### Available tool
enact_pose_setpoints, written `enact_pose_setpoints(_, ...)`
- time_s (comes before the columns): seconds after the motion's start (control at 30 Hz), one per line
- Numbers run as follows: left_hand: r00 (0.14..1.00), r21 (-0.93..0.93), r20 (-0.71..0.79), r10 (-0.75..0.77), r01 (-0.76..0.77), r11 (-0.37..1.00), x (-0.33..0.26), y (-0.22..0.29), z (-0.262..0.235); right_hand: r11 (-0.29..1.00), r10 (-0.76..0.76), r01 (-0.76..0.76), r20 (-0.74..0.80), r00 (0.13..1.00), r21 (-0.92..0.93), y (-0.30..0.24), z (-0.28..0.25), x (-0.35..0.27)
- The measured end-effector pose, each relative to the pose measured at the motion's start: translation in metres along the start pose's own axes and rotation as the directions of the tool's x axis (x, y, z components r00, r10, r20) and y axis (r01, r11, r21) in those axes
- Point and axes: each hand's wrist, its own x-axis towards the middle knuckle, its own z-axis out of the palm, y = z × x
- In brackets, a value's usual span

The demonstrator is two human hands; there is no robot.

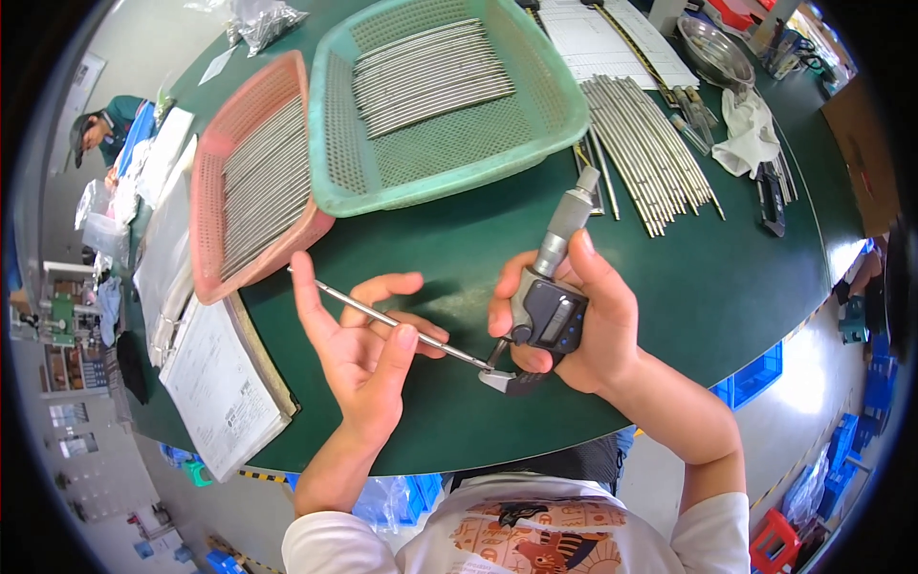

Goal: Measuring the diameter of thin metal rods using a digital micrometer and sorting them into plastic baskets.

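Note:
My left hand (359, 349) pinches a thin metal rod (382, 316) between thumb and fingers, with the index finger raised. The rod slants down to the right, and its tip sits in the jaws of a digital micrometer (547, 306). My right hand (588, 320) grips the micrometer by its grey frame, the display facing me and the thimble pointing up and away. Both hands hover over the dark green table (727, 277), close to my body.
A teal mesh basket (344, 172) and a pink basket (206, 230) hold several rods at the back. Loose rods (650, 153) lie to the right beside a white cloth (751, 134) and a metal bowl (712, 48). A paper pad (225, 387) lies at the left edge. Another person (96, 129) sits far left.

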Motion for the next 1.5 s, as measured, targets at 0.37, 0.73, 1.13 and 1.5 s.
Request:
enact_pose_setpoints(0.37, 0.995, 0.156, -0.050, 0.081, -0.072, 0.985, -0.002, 0.007, 0.004, 0.998, -0.037, 0.038, 0.005, 0.999, -0.042, 0.001, 0.001, 0.001)
enact_pose_setpoints(0.73, 0.932, -0.268, 0.090, -0.352, 0.363, 0.893, -0.011, -0.010, 0.001, 0.997, -0.028, 0.028, 0.005, 1.000, -0.075, -0.004, 0.002, 0.001)
enact_pose_setpoints(1.13, 0.907, -0.323, 0.190, -0.376, 0.419, 0.848, -0.010, -0.004, -0.001, 0.998, 0.049, -0.050, -0.040, 0.998, -0.040, -0.005, 0.001, 0.002)
enact_pose_setpoints(1.5, 0.927, -0.325, 0.224, -0.302, 0.363, 0.874, -0.011, -0.007, 0.001, 0.997, 0.071, -0.069, -0.049, 0.996, 0.035, -0.006, 0.000, 0.002)
